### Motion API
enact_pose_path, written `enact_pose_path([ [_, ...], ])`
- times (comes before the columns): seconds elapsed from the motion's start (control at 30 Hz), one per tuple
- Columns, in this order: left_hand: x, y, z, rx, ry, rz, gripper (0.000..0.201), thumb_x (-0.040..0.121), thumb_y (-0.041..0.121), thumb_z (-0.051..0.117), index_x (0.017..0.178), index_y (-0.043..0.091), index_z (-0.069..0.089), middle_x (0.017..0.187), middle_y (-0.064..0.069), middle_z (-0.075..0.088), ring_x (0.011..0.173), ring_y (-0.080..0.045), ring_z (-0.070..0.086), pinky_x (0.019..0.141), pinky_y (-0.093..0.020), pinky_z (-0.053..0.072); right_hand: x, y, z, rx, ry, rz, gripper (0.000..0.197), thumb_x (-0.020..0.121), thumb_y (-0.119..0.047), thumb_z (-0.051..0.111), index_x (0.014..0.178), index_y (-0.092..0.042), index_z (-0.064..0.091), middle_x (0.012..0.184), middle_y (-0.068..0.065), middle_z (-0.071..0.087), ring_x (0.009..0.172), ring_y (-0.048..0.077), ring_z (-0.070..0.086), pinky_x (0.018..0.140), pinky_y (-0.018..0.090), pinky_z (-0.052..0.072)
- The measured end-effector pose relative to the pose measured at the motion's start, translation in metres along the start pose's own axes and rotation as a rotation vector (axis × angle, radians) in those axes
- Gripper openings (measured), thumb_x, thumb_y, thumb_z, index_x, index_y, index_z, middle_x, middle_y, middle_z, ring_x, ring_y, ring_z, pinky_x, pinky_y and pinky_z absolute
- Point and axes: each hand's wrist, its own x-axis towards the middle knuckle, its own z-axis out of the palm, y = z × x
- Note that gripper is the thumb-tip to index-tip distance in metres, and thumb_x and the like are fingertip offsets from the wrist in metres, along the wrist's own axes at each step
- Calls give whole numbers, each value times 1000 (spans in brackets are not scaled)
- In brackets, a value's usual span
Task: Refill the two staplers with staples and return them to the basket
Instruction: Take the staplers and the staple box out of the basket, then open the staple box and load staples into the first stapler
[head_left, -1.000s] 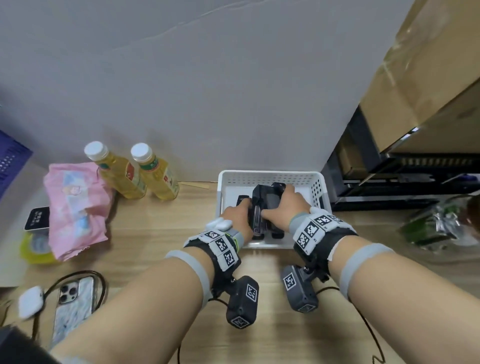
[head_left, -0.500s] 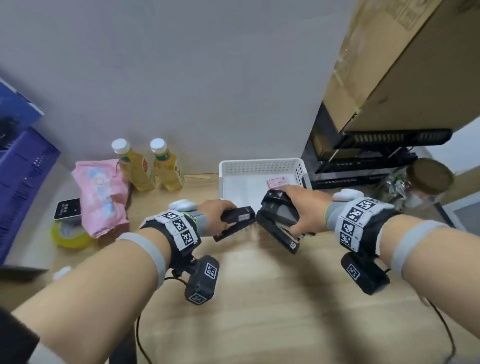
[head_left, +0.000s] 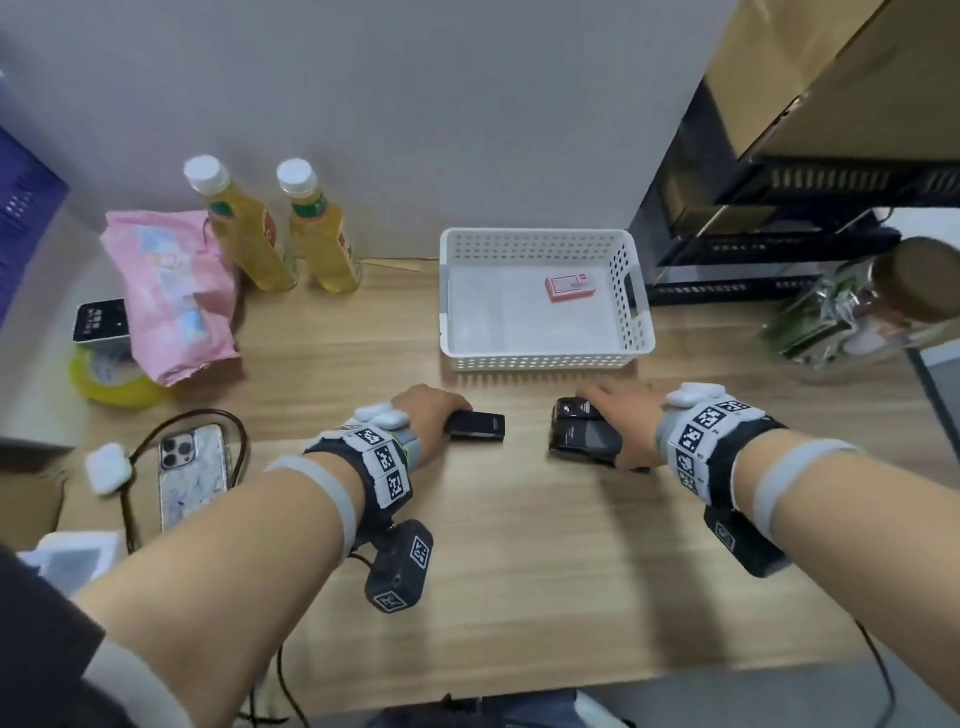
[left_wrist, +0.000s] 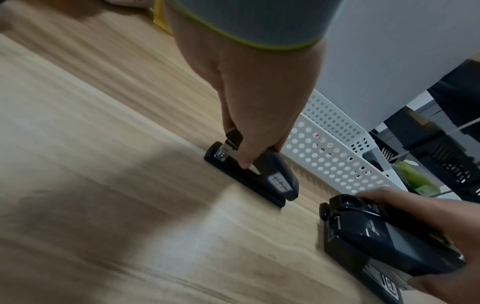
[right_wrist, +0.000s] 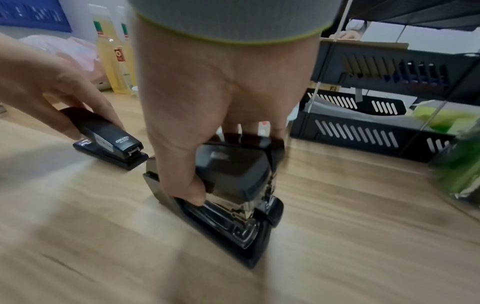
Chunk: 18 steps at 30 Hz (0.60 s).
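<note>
Two black staplers stand on the wooden desk in front of the white basket (head_left: 545, 358). My left hand (head_left: 426, 415) grips the small stapler (head_left: 478, 426) (left_wrist: 262, 174) (right_wrist: 109, 139) by its rear, thumb and fingers on its sides. My right hand (head_left: 623, 415) grips the larger stapler (head_left: 584, 434) (right_wrist: 233, 181) (left_wrist: 376, 232) from above, thumb on its left side. Both staplers rest on the desk, closed. A small pink staple box (head_left: 570, 287) lies inside the basket.
Two yellow drink bottles (head_left: 280, 228) and a pink packet (head_left: 171, 291) stand at the back left. A phone (head_left: 192, 473) with cable and yellow tape roll (head_left: 111, 379) lie at the left. Black trays (head_left: 779, 244) and a glass jar (head_left: 857, 312) sit at the right.
Both hands lifted the staplers out of the basket, carried them toward me and set them down on the desk in front of it. The pink box now shows in the basket.
</note>
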Motion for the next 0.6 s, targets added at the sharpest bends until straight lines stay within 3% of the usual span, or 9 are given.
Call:
enact_pose_path([
  [0.17,4,-9,2,-57,-113,-67,38,78,22,68,114,35,68,99,6,72,92,-19,66,77,-29,51,3,2,1,64,-15,9,111,69,-43,82,156,-31,14,149,3,38,136,29,41,106,45,40],
  [0.23,8,-12,0,-104,-121,-115,46,77,38,75,121,31,66,109,5,69,101,-19,64,83,-27,48,-1,3,-9,155,14,-20,102,72,-55,77,155,-32,22,150,1,38,138,26,41,107,43,38],
  [0.3,13,-16,-7,-250,-117,-201,51,76,55,73,119,28,66,111,6,67,104,-16,63,87,-25,46,2,7,-23,257,93,-50,71,80,-62,66,142,-33,45,136,-4,48,125,22,52,101,39,45],
  [0.37,18,-21,-13,-414,-83,-275,53,75,69,63,108,27,68,105,7,70,97,-16,65,87,-30,50,9,11,-38,380,162,-48,41,88,-55,59,121,-30,61,114,-6,54,108,20,60,91,38,49],
  [0.43,28,-24,-20,-629,6,-338,58,71,74,58,95,22,67,90,1,75,85,-20,70,85,-38,55,27,17,-55,441,239,-14,27,93,-40,58,115,-26,64,112,-2,54,103,22,61,89,37,49],
  [0.53,44,-25,-25,-734,85,-361,46,86,61,57,89,16,65,86,-3,75,83,-22,71,87,-37,54,68,29,-72,407,245,87,41,93,-27,60,133,-25,55,140,7,43,119,29,55,100,38,45],
  [0.6,48,-26,-27,-693,101,-356,40,90,55,57,83,16,63,89,-4,72,85,-24,67,86,-34,50,96,37,-79,381,229,154,54,91,-23,59,144,-27,46,145,11,38,125,34,51,104,41,43],
])
